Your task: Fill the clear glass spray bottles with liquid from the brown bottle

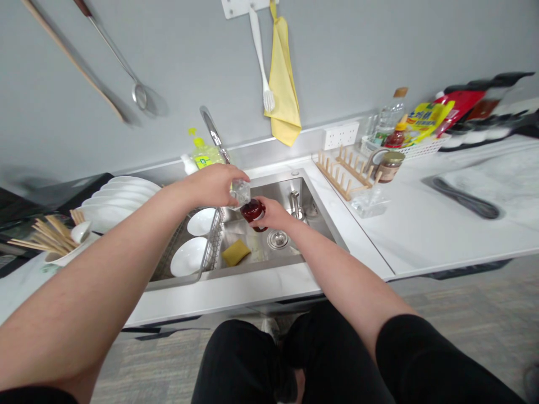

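Both our hands are over the steel sink (278, 188), our left hand (210, 185) curled around a clear container (241, 192), our right hand (273, 214) gripping a dark red jar (252, 211).

A dark red glass bottle (253, 211), tilted, just beneath a clear glass vessel (241, 192)

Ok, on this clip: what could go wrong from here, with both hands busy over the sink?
The left hand grips a clear, see-through container above the stainless steel sink; dropped, it could crack on the steel. The right hand holds a dark red bottle, which could slip onto the round metal drain. A sideways slip could also hit the round white plates in the metal wire rack.
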The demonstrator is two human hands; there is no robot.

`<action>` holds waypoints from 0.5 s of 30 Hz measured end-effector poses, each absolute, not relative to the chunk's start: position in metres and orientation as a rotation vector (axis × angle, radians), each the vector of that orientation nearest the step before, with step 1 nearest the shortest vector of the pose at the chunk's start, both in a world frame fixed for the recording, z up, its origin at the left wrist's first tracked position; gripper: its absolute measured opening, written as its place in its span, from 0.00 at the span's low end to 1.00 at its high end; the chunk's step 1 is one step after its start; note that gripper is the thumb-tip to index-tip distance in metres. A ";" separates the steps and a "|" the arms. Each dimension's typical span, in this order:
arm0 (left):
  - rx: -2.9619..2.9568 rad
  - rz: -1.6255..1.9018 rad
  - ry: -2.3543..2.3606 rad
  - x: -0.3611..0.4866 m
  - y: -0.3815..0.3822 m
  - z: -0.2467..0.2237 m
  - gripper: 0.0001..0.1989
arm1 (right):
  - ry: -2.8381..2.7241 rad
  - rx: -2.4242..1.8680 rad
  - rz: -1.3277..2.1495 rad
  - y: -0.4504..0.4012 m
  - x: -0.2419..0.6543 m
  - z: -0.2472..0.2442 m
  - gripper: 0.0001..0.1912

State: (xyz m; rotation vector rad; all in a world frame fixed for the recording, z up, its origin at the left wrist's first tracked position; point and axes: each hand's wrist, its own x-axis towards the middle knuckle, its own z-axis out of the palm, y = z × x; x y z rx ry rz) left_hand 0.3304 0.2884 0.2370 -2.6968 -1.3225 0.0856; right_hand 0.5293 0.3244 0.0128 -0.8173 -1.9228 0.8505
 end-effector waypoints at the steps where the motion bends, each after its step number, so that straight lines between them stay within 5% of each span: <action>1: -2.706 0.040 -1.334 0.325 0.286 0.233 0.36 | -1.924 -0.812 0.863 0.324 0.530 0.013 0.42; 15: -2.730 -1.260 -1.618 0.260 0.252 0.116 0.35 | -1.936 -0.767 1.012 0.327 0.526 0.003 0.44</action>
